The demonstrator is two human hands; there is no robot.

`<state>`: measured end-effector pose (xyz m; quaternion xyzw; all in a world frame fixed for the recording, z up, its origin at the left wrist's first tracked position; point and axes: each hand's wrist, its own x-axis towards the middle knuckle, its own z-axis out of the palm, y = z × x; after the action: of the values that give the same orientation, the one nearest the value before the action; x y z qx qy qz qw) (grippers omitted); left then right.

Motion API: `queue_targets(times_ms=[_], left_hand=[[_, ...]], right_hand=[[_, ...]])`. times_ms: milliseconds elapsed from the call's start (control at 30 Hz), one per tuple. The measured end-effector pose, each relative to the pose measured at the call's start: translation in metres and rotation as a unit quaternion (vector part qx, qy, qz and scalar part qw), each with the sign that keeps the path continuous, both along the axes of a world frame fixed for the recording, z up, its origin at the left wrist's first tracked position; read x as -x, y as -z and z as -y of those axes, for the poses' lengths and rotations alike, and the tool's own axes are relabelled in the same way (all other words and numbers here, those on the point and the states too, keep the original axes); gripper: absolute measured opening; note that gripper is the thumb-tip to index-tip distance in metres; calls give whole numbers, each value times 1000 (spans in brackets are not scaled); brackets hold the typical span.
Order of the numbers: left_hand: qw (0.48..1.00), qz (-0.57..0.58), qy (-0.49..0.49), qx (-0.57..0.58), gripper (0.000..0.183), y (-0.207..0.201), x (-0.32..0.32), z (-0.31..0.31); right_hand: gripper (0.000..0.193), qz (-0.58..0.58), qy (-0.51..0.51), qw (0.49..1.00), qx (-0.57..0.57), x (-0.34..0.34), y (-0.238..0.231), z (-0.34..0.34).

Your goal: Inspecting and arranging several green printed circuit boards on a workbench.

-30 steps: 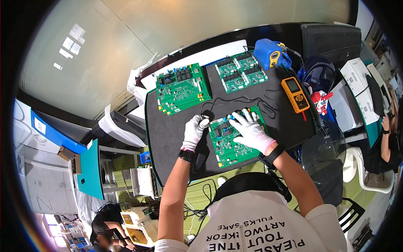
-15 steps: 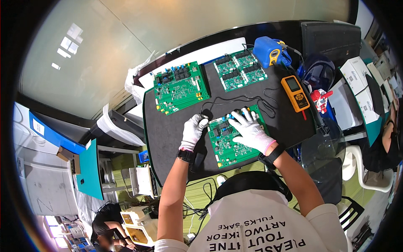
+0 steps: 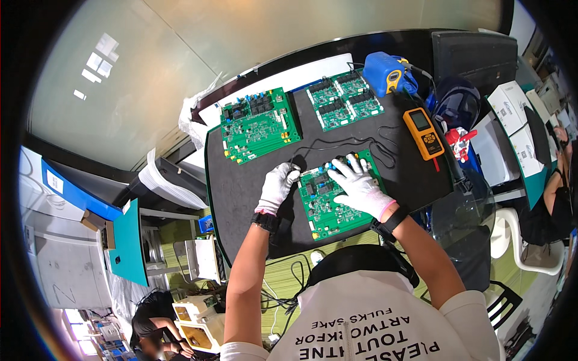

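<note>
The white-gloved right hand (image 3: 360, 189) lay spread on a flat green circuit board (image 3: 329, 212). The white-gloved left hand (image 3: 279, 185) curled by its corner; I couldn't tell if it pinched anything.

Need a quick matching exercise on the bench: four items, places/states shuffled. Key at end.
1. right gloved hand
2. left gloved hand
3. handheld meter
4. stacked circuit boards

A. orange, dark screen
B. closed, by the near circuit board's upper-left corner
C. far left of the black mat
D. spread over the near circuit board

Pairs: 1-D, 2-B, 3-A, 4-C
</note>
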<state>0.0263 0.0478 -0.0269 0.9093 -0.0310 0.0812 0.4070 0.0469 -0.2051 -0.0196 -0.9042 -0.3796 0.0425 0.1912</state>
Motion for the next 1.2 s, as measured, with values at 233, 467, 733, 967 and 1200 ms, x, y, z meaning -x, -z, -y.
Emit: queue_targets(times_ms=[233, 467, 733, 967, 1200], left_hand=[[1000, -10, 3, -10, 19, 0, -2, -2], [999, -31, -13, -3, 20, -2, 0, -2], [999, -17, -28, 9, 18, -3, 1, 3], [999, -3, -31, 21, 19, 3, 2, 1], [999, -15, -36, 29, 19, 2, 2, 3]], right_hand=[[71, 2, -1, 1000, -5, 0, 0, 1], [71, -2, -2, 1000, 3, 0, -1, 0], [70, -2, 0, 1000, 2, 0, 1, 1], [71, -7, -7, 1000, 28, 0, -4, 0], [71, -4, -2, 1000, 1, 0, 0, 0]])
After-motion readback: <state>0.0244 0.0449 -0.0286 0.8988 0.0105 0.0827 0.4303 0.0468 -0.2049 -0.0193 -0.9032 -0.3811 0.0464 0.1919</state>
